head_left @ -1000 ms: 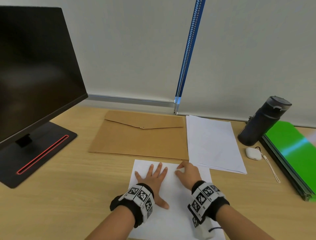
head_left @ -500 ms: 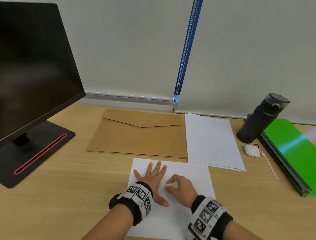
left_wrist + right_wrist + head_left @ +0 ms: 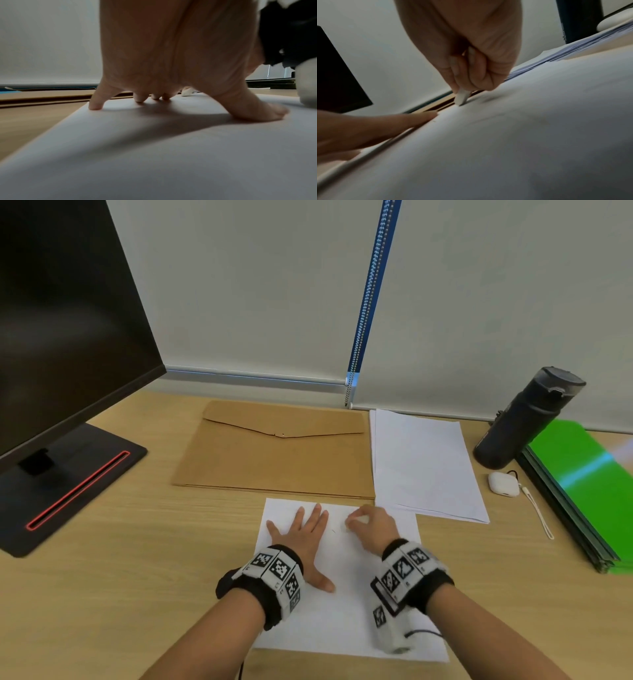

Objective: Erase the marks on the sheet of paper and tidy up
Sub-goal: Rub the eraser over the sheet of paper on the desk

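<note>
A white sheet of paper (image 3: 346, 607) lies on the wooden desk in front of me. My left hand (image 3: 308, 534) lies flat on its left part, fingers spread and straight, pressing it down (image 3: 171, 67). My right hand (image 3: 371, 525) pinches a small white eraser (image 3: 461, 98) between thumb and fingers, its tip touching the sheet near the far edge. Faint pencil marks (image 3: 489, 100) show on the paper just right of the eraser tip. The eraser (image 3: 187, 92) also peeks past my left fingers.
A brown envelope folder (image 3: 274, 450) lies beyond the sheet, a stack of white paper (image 3: 424, 463) to its right. A dark bottle (image 3: 524, 419), white earbud case (image 3: 501, 483) and green folders (image 3: 589, 484) stand at the right. A monitor (image 3: 61, 337) fills the left.
My right hand with the eraser swept back towards me and then forward again to the sheet's far edge. The left hand stayed flat on the paper.
</note>
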Demonstrator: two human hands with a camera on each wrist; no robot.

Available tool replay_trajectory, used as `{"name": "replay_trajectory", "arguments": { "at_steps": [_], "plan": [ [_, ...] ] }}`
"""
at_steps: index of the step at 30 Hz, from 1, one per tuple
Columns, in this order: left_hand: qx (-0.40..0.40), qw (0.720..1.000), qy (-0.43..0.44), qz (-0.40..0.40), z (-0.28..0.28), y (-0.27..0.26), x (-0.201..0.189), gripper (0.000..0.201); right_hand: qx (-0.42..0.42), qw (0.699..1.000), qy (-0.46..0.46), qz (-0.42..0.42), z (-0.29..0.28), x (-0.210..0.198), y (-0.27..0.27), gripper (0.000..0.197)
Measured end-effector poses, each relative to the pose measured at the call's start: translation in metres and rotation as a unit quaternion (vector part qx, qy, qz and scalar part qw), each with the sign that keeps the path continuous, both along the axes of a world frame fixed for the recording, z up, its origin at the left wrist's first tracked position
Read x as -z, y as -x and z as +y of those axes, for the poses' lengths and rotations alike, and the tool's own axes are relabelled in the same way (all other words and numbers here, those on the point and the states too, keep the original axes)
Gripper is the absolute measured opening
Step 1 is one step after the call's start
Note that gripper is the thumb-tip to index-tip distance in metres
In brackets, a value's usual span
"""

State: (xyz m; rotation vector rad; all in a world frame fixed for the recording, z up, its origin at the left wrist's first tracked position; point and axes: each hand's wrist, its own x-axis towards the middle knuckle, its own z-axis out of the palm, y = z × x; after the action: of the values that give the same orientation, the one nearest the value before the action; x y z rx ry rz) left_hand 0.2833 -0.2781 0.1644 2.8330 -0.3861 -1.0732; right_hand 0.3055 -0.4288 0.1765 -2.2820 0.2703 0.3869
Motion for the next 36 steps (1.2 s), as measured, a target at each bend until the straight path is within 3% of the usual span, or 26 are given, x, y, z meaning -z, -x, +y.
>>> {"name": "replay_trajectory", "arguments": {
  "at_steps": [3, 7, 11, 16, 20, 25, 29, 33, 36],
  "plan": [
    [0.0, 1.0, 0.001, 0.002, -0.001, 0.001, 0.0, 0.129, 0.036, 0.999, 0.011, -0.035, 0.007, 0.0, -0.006, 0.022],
    [-0.002, 1.0, 0.008, 0.0, 0.0, 0.0, 0.0, 0.129, -0.044, 0.999, 0.02, 0.008, 0.023, 0.005, 0.006, 0.022],
    [0.002, 1.0, 0.003, 0.002, 0.0, 0.0, -0.001, 0.128, 0.027, 0.999, 0.023, -0.014, 0.01, -0.004, -0.017, 0.021],
    [-0.006, 1.0, 0.014, -0.002, 0.0, 0.0, -0.001, 0.129, -0.017, 0.999, 0.029, -0.002, 0.03, 0.003, -0.003, 0.023],
    [0.0, 1.0, 0.008, -0.001, 0.001, 0.001, -0.001, 0.128, 0.041, 0.998, 0.043, -0.023, 0.017, 0.0, -0.015, 0.023],
    [0.0, 1.0, 0.015, -0.01, 0.002, 0.0, 0.0, 0.129, 0.015, 0.999, 0.031, 0.0, 0.03, 0.004, -0.007, 0.025],
    [-0.001, 0.999, 0.029, -0.032, 0.005, 0.003, 0.002, 0.123, 0.069, 0.996, 0.042, -0.039, 0.011, 0.0, -0.015, 0.024],
    [-0.075, 0.984, 0.111, -0.116, 0.019, -0.002, 0.002, 0.089, 0.107, 0.989, -0.092, -0.053, -0.007, -0.002, -0.011, 0.01],
    [-0.076, 0.983, 0.117, -0.119, 0.023, -0.004, 0.001, 0.09, 0.11, 0.982, -0.154, -0.023, -0.02, 0.001, -0.005, 0.003]
  ]
}}
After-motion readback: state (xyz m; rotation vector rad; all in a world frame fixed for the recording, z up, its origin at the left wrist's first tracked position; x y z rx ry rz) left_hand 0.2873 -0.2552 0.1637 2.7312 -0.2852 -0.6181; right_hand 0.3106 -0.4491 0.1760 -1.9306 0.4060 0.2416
